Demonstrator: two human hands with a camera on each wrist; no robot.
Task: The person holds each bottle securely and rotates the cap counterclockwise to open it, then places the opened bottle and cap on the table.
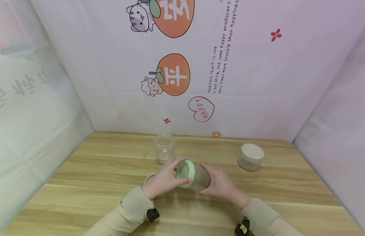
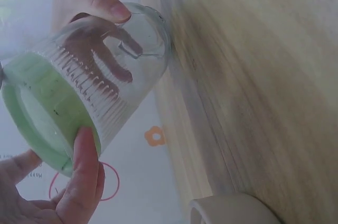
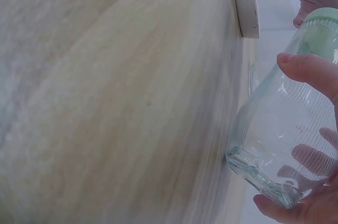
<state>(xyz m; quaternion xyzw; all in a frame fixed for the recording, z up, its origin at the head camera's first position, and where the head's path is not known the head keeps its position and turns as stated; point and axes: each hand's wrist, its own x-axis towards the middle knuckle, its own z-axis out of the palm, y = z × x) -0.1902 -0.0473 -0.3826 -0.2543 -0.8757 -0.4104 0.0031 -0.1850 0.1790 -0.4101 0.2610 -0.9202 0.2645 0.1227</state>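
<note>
A clear ribbed jar [image 1: 201,177] with a pale green lid [image 1: 186,173] is tilted over sideways between my two hands, its lid end to the left. My left hand [image 1: 164,178] grips the lid, thumb and fingers around its rim. Around the jar's body, towards the base, my right hand [image 1: 219,183] holds on; its fingers show through the clear wall in the left wrist view. No contents can be seen in the jar [image 3: 285,123]. Whether its base touches the table cannot be told.
An uncovered clear jar [image 1: 164,149] stands behind my left hand. A round beige lid [image 2: 235,211] lies beside that hand, partly hidden in the head view. At the right stands a short white-topped container [image 1: 251,157]. Fabric walls enclose the wooden table [image 1: 288,196].
</note>
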